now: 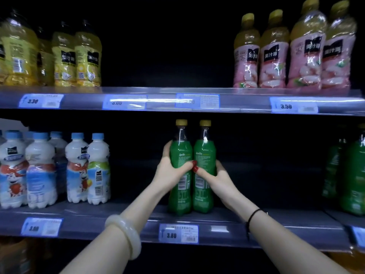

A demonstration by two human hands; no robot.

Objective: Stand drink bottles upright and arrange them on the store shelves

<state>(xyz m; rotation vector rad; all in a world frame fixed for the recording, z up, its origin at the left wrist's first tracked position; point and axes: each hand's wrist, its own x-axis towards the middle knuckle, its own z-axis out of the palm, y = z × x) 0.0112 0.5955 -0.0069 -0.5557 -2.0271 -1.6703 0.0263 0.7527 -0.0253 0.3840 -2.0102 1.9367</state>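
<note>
Two green Sprite bottles stand upright and touching, side by side, at the centre of the frame on the lower shelf (118,224). The left hand (169,169) curls round the left bottle (180,153) at its waist, and the right hand (219,178) wraps the right bottle (204,155) in the same way. Both thumbs lie across the labels, and their red nails meet between the bottles. A price tag (178,233) sits on the shelf edge just below. A pale bangle (124,234) rings the left wrist and a black band (252,214) the right. White milk-drink bottles (41,171) fill the lower left, and more green bottles (353,175) stand at the right edge. On the upper shelf (237,101), yellow bottles (65,56) stand at upper left and pink-labelled bottles (296,56) at upper right.
</note>
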